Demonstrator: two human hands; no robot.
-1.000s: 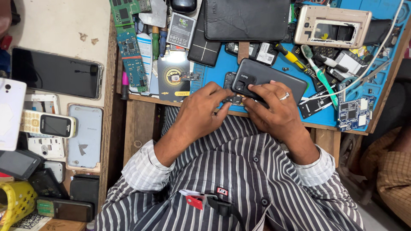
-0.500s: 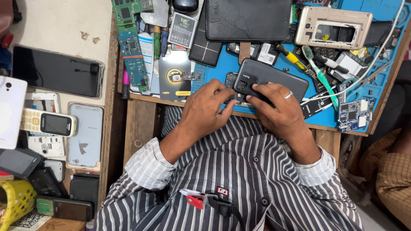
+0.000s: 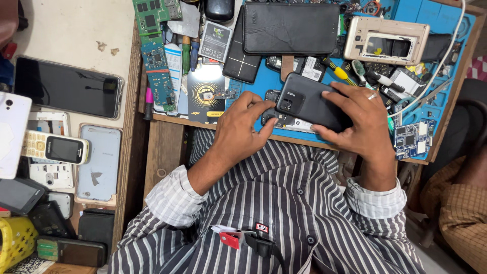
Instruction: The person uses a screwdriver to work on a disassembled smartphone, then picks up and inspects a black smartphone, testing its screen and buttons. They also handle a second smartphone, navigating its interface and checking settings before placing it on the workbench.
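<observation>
Two hands work at the near edge of a blue mat [image 3: 436, 137]. Nearest is the striped shirt [image 3: 274, 218], with a red clip [image 3: 231, 239] at its pocket. Left hand [image 3: 243, 133] curls over the open phone body [image 3: 281, 119], fingertips pressed at its camera end; whether it pinches anything small is hard to tell. Right hand [image 3: 357, 122], ring on one finger, holds a dark back cover [image 3: 309, 101] tilted above that body, fingers spread along its far edge and thumb under the near one. Just left lies a black card [image 3: 205, 96]; to the right, a small circuit board [image 3: 410, 139]. Farther off sit a black wallet case [image 3: 291, 28], a gold phone frame [image 3: 385, 40] and a green board [image 3: 158, 61]. Spare handsets [image 3: 56, 148] cover the side table to the left.
</observation>
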